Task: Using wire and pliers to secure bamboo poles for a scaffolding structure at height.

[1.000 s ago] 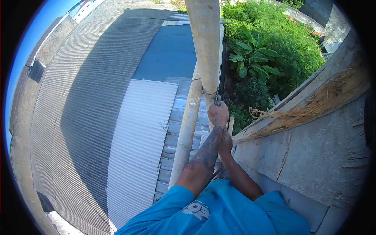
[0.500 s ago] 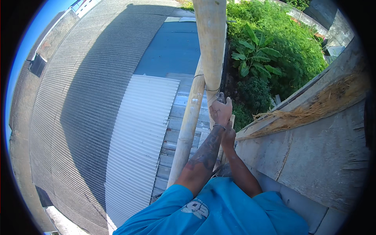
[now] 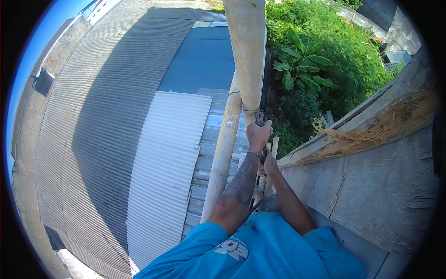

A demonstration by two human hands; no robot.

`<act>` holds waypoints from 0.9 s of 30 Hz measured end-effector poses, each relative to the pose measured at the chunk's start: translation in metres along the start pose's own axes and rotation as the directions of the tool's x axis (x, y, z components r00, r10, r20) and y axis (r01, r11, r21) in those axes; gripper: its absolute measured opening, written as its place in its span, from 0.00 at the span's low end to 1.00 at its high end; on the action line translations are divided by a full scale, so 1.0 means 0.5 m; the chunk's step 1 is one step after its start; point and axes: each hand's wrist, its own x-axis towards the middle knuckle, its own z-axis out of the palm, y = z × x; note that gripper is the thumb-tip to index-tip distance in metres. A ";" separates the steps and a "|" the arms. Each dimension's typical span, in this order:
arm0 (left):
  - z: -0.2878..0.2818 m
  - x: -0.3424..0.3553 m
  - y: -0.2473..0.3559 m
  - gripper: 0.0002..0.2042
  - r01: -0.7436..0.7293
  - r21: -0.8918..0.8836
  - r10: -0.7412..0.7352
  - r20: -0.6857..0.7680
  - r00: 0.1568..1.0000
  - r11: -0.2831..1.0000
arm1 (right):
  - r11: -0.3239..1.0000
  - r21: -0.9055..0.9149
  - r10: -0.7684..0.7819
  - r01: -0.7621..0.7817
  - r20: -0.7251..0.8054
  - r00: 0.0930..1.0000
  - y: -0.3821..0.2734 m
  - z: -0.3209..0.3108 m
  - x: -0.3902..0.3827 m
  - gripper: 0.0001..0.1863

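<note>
My left hand [image 3: 259, 137], its wrist in a thin bracelet, is closed around a dark metal pliers-like tool [image 3: 260, 118]. The tool's head points away from me, beside a thin tie wire [image 3: 251, 110] wrapped on an upright bamboo pole [image 3: 246, 60]. Just below the left wrist, my right hand [image 3: 270, 165] grips a black handle [image 3: 264, 155]. The left forearm partly covers the space between, so I cannot tell whether the handle belongs to the same tool. A second, slanting bamboo pole [image 3: 223, 153] meets the upright one near the wire.
Corrugated roofing [image 3: 162, 158] and a blue roof sheet [image 3: 200, 60] spread below on the left. A rough board wall [image 3: 362, 186] with frayed fibre [image 3: 344, 136] along its edge stands close on the right. Short bamboo ends [image 3: 274, 146] rise beyond my right hand; greenery [image 3: 320, 42] grows below.
My left hand has come slightly toward me, its thumb now lower against the tool. My right hand has also drawn back a little, bringing the black handle into sight.
</note>
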 end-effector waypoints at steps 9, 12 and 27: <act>0.054 0.005 -0.018 0.16 0.113 -0.024 -0.115 -0.220 0.969 0.993 | 0.544 -0.477 -0.837 0.690 -0.254 0.484 0.081 0.041 0.055 0.31; 0.035 -0.021 0.014 0.15 0.144 -0.054 -0.154 -0.318 0.936 0.988 | 0.532 -0.723 -0.789 0.440 -0.236 0.568 0.067 0.001 0.077 0.32; -0.016 0.006 -0.007 0.16 0.265 -0.387 -0.161 0.281 0.946 0.883 | 0.895 0.008 -0.446 0.446 0.062 0.893 0.032 0.029 0.046 0.27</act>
